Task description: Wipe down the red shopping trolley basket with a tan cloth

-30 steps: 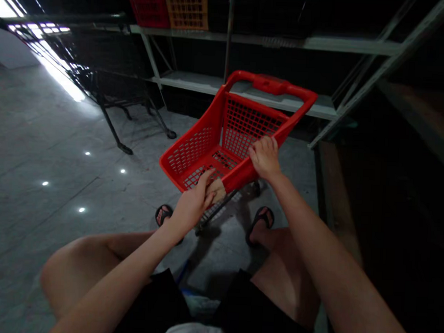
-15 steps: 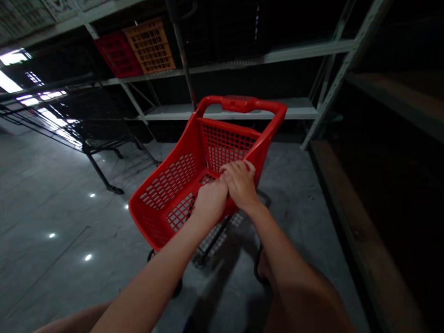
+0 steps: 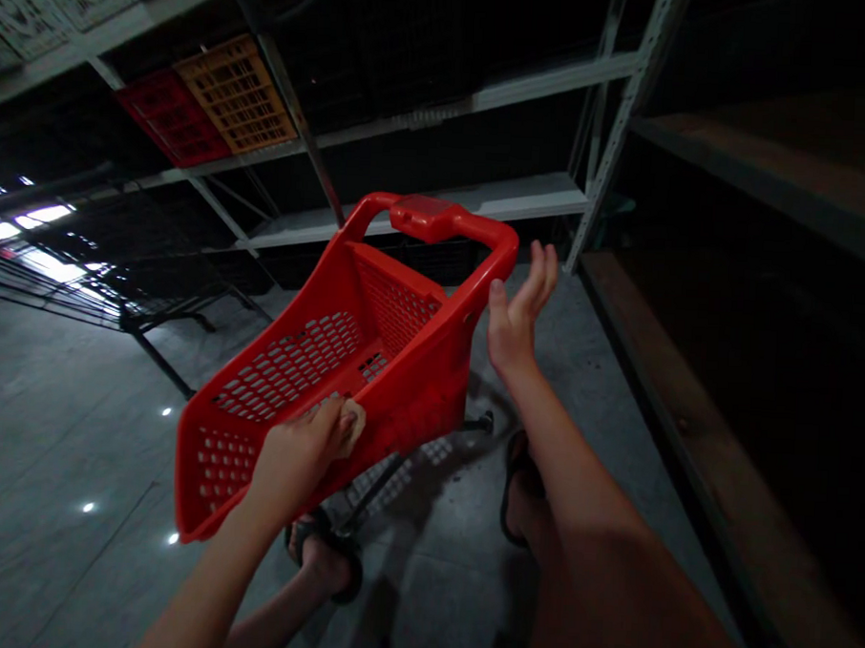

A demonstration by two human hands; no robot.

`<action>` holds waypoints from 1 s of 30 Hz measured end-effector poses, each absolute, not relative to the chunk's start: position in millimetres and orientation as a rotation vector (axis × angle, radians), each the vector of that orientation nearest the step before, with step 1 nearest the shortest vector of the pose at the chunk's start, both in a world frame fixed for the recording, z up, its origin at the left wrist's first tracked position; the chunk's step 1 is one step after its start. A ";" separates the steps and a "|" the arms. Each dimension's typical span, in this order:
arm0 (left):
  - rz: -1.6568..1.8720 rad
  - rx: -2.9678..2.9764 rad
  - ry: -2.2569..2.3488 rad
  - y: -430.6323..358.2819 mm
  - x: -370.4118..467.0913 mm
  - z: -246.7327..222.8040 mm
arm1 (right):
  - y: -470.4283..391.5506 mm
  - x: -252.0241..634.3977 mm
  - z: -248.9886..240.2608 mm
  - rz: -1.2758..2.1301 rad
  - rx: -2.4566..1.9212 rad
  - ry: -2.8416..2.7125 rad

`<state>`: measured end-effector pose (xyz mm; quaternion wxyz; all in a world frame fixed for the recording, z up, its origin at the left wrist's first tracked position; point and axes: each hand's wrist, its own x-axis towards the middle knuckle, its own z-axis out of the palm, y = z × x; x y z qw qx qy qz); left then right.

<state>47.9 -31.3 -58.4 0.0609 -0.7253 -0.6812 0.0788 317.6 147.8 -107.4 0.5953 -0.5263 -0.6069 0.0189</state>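
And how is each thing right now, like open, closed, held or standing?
Red cart: standing on its wheels.
Tan pad: gripped, at the cart's side.
Left hand: closed on the pad.
Right hand: open, near the cart's handle.
Orange crate: on a shelf.
Red crate: beside the orange one.
Sandals: worn.

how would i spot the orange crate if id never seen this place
Behind the red shopping cart stands metal shelving. Toward the left of it sits the orange crate, just right of a red crate; its yellowish orange sets it apart.
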 end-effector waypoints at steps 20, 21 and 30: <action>-0.174 -2.078 -2.074 18.4 140.7 -44.9 | 105.3 258.7 -83.7 1.007 -0.685 -0.765; -0.157 -2.083 -2.068 18.2 138.0 -45.4 | 106.7 259.2 -85.0 0.970 -0.712 -0.774; 0.277 -1.988 -2.252 -41.2 11.0 -60.3 | 157.3 282.9 -97.0 0.423 -0.990 -1.198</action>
